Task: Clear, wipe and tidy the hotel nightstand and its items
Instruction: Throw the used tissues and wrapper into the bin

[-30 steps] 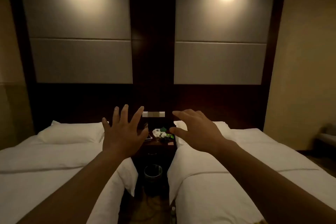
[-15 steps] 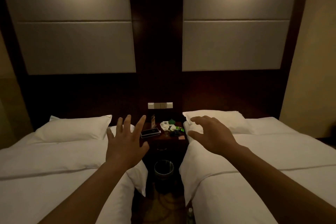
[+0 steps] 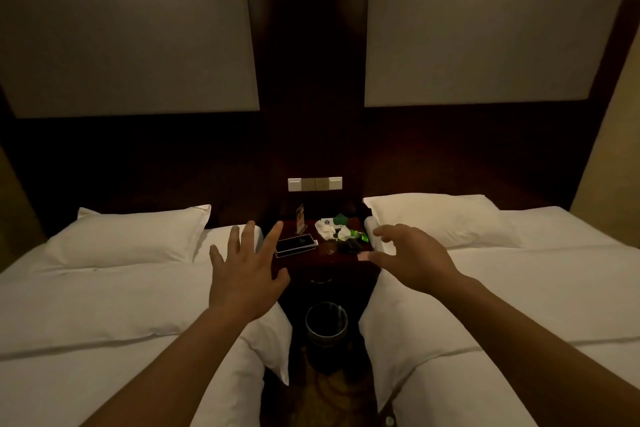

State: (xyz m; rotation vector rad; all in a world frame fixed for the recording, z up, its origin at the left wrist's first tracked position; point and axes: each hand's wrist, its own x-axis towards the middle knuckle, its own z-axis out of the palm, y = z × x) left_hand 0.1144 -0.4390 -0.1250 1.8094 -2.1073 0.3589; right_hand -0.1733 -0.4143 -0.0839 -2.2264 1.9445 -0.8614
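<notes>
A dark wooden nightstand [image 3: 322,265] stands between two white beds, ahead of me. On its top lie a dark flat phone-like slab [image 3: 296,242] at the left, a small upright card stand [image 3: 300,217] behind it, and a heap of white and green wrappers [image 3: 337,230] with dark bits at the right. A small pink piece [image 3: 363,256] lies at the front right corner. My left hand [image 3: 247,274] is stretched out, fingers spread, holding nothing, in front of the stand's left side. My right hand [image 3: 414,258] hovers with relaxed fingers before its right side, empty.
A round waste bin [image 3: 326,322] stands on the floor in the narrow aisle before the nightstand. The left bed [image 3: 104,305] and right bed [image 3: 519,305], each with a white pillow, flank the aisle. A switch panel [image 3: 314,184] sits on the dark wall above.
The view has come closer to the nightstand and tilted down. Both hands stay raised and empty, now nearer the stand's top.
</notes>
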